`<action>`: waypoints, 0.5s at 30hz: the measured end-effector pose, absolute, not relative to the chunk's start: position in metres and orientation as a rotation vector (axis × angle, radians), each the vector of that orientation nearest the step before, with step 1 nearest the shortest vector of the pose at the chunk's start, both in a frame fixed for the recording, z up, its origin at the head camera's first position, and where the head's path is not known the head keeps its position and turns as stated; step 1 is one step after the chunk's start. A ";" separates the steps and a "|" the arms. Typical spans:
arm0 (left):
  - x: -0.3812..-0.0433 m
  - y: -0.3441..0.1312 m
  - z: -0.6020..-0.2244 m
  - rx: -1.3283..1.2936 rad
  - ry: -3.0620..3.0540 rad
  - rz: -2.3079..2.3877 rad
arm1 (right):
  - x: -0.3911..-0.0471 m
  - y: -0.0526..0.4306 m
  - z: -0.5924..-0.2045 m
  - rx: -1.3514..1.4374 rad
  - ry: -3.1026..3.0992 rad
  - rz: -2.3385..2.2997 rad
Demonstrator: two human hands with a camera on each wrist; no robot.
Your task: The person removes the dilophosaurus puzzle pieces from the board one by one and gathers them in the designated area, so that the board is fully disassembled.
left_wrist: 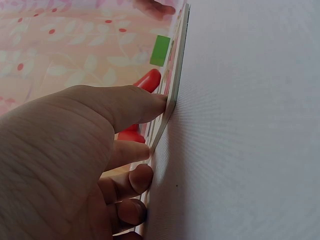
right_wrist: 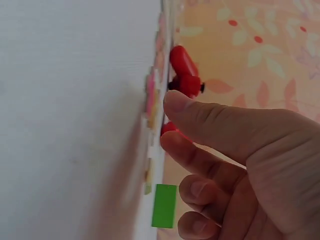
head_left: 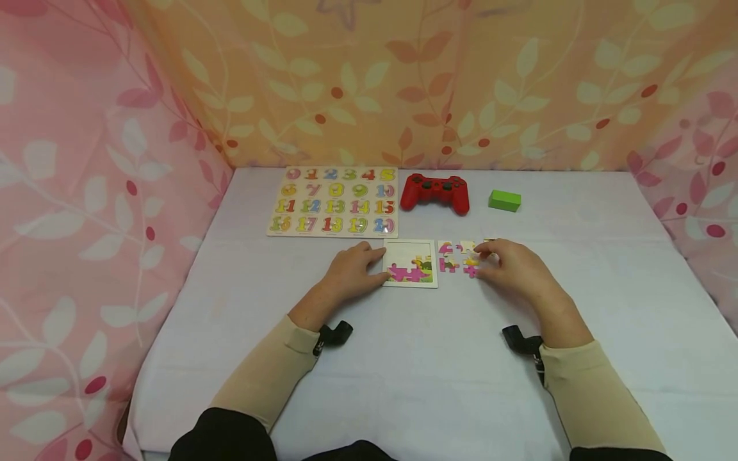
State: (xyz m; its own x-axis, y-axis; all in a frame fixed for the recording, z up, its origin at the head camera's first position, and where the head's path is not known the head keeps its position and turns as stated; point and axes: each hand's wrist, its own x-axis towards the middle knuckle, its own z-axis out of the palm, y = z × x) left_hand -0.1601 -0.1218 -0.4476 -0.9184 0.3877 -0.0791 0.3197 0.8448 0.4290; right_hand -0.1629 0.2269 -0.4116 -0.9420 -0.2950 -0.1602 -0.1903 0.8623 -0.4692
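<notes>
A small white-framed jigsaw tray [head_left: 409, 286] lies mid-table, with joined pink and green pieces [head_left: 407, 274] along its lower part and right side. My left hand [head_left: 353, 270] touches the tray's left edge with thumb and index finger; in the left wrist view the thumb [left_wrist: 145, 104] rests on the rim and the other fingers bend loosely. Several loose jigsaw pieces [head_left: 448, 264] lie right of the tray. Over the rightmost ones is my right hand [head_left: 516, 270], thumb and index finger apart, nothing visible between them. It partly hides a piece at the upper right.
Behind the tray lies a number puzzle board [head_left: 332, 198]. To its right are a red game controller [head_left: 435, 192] and a green block [head_left: 505, 200]. Patterned cloth [head_left: 369, 83] hangs at the back and sides of the white-covered table [head_left: 426, 371].
</notes>
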 end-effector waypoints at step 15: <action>-0.161 -0.123 -0.449 0.555 2.857 0.637 | -0.138 0.237 -0.344 -0.442 2.994 -0.828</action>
State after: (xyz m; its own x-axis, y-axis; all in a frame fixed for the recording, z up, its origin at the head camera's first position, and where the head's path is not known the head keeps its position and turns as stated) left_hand -0.1605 -0.1227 -0.4493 -0.9179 0.3894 -0.0759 0.3203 0.8402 0.4375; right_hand -0.1383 0.2368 -0.3440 -0.9603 -0.2698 0.0707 -0.2678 0.8209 -0.5044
